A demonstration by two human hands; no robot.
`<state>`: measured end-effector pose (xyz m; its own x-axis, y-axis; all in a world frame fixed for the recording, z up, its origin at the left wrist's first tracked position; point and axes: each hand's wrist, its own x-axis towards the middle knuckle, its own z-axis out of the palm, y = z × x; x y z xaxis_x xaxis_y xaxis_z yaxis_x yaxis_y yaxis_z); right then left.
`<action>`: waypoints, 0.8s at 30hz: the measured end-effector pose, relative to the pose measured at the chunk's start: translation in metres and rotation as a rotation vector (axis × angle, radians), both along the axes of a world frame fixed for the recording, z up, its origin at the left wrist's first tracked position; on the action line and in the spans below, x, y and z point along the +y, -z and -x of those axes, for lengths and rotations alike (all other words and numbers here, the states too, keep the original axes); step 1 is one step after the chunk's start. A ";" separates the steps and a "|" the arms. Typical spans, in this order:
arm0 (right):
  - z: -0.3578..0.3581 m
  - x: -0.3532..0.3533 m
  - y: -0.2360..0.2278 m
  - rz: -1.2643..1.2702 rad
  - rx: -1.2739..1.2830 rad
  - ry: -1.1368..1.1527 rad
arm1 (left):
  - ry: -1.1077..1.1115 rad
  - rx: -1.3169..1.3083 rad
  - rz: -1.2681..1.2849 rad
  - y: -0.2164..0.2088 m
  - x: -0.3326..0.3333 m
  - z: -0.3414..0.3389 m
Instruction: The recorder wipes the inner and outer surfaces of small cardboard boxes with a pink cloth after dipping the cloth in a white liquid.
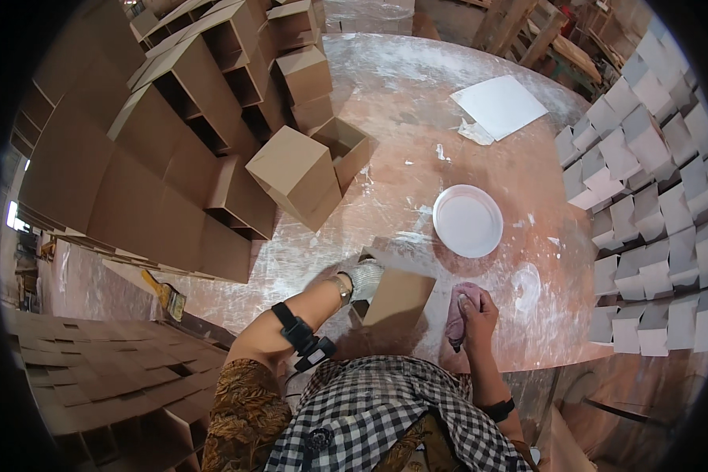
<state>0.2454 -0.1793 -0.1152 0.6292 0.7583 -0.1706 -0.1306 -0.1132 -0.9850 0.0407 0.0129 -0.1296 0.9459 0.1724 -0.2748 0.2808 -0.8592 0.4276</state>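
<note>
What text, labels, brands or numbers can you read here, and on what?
None readable.
Black device strapped to the left forearm: pale mark, too small to read.
Yellow-handled brush: any marking too small to read.
Brown box at the left hand, white bowl, white sheet: no text seen.

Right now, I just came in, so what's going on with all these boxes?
A person at a table has a gloved left hand at a brown box, partly hidden by it. The bare right hand grips a pinkish thing, maybe a cloth, beside the box. A white bowl sits farther out. More brown boxes are stacked on the left, whitish boxes on the right.
</note>
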 end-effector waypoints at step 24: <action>-0.009 -0.004 0.019 0.012 -0.002 0.097 | -0.234 -0.083 -0.121 -0.021 -0.045 -0.051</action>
<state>0.2540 -0.1828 -0.1346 0.6998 0.6919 -0.1776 -0.1393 -0.1117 -0.9839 0.0921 -0.0321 -0.1081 0.8948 0.4158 -0.1624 0.4461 -0.8214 0.3553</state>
